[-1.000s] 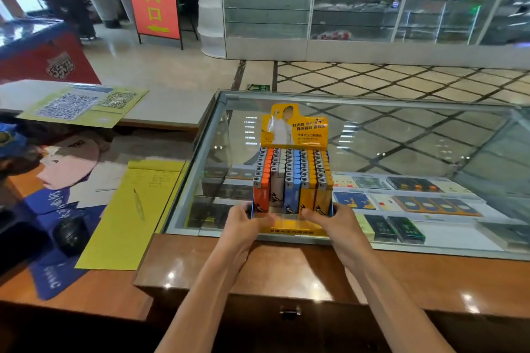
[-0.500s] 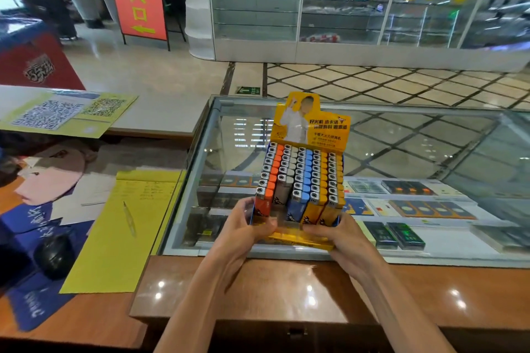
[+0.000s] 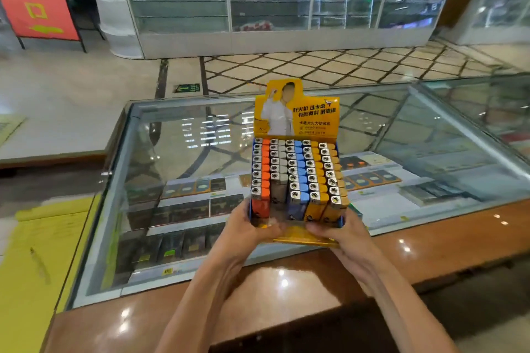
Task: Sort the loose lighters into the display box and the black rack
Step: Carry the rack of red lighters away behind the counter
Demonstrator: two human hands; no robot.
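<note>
The yellow display box (image 3: 298, 120) is held up over the glass counter, its printed back card standing upright. Several rows of lighters (image 3: 298, 178) fill it: orange, grey, blue and yellow. The grey row stops short of the front, leaving a gap. My left hand (image 3: 246, 226) grips the box's front left corner and my right hand (image 3: 341, 233) grips its front right corner. No black rack and no loose lighters are in view.
A glass showcase (image 3: 177, 152) with flat packs inside lies below the box, edged by a brown wooden counter (image 3: 286, 289). Yellow paper (image 3: 37, 255) covers the desk at left. A tiled floor and glass cabinets lie beyond.
Both hands have lifted the box off the glass and tipped it toward me. The view has swung to the right.
</note>
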